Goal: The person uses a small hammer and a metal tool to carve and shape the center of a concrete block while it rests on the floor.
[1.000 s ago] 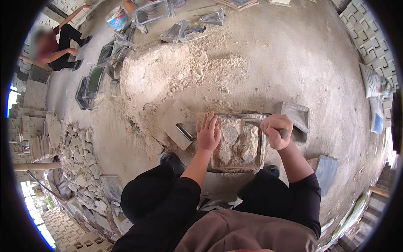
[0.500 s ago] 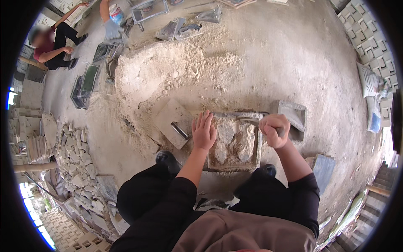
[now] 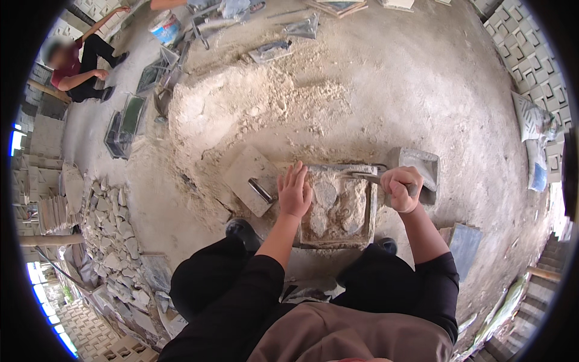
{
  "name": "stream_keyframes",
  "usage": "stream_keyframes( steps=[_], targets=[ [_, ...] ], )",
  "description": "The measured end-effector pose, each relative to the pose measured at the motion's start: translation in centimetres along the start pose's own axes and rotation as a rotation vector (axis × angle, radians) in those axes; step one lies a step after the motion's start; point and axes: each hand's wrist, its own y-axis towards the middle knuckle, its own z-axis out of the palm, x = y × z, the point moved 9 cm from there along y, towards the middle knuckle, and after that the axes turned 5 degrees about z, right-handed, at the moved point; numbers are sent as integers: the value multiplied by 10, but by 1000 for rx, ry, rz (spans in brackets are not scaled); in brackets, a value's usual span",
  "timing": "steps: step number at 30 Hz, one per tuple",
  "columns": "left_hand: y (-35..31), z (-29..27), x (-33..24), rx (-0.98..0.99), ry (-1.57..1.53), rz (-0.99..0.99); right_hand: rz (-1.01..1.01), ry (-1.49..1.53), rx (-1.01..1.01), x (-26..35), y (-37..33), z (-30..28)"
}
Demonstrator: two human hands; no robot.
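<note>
My left hand (image 3: 294, 192) lies with fingers stretched out on the left edge of a rectangular mould frame (image 3: 372, 220) between my feet. Inside the frame is a lumpy, sandy mix (image 3: 357, 208) with several smoother grey patches. My right hand (image 3: 401, 188) is closed round the handle of a small trowel (image 3: 366, 176), whose blade reaches over the frame's far right corner. Left of my left hand, a flat square board (image 3: 244, 175) with a metal tube handle (image 3: 260, 190) rests on the ground.
A grey trough-like box (image 3: 420, 169) stands right of the frame. Loose sandy material (image 3: 241, 96) is heaped beyond it. Broken pieces (image 3: 111, 232) pile up at left. A person (image 3: 84, 69) sits far left; another person's gloved hand (image 3: 234, 7) is at the top, near a bucket (image 3: 164, 28).
My right hand has shifted slightly right with the trowel; my left hand stays in place. The other person's gloved hand has moved right, and one dark piece near the top has gone from its spot.
</note>
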Motion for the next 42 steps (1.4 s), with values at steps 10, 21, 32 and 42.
stream_keyframes(
  steps=[10,21,32,42],
  targets=[
    [-3,0,-2,-13,-16,12,274,21,-98,-7,7,-16],
    [-8,2,1,-12,-3,2,31,99,58,0,5,30],
    [-5,4,3,6,-12,-31,127,182,-63,-8,20,41],
    [-8,-1,3,17,-42,-49,96,148,-15,7,31,63]
  ],
)
